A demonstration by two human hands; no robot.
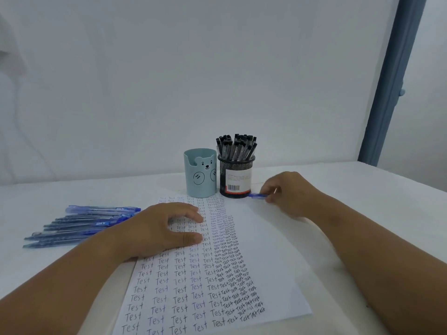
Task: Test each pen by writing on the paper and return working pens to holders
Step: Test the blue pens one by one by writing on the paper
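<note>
Pen, blue: pinched in right hand beside mesh holder, over paper's far edge. Left hand flat, steadying paper. Step: testing (judged); next, tip down on bare paper.

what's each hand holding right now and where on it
The right hand pinches a blue pen by one end. The left hand holds nothing and rests on the paper.

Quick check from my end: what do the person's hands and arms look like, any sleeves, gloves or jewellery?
Both forearms are bare as far as the frame shows, no sleeves in view. The left hand and right hand wear no gloves, and no rings, watch or bracelet can be seen. Nails look short and unpainted.
</note>
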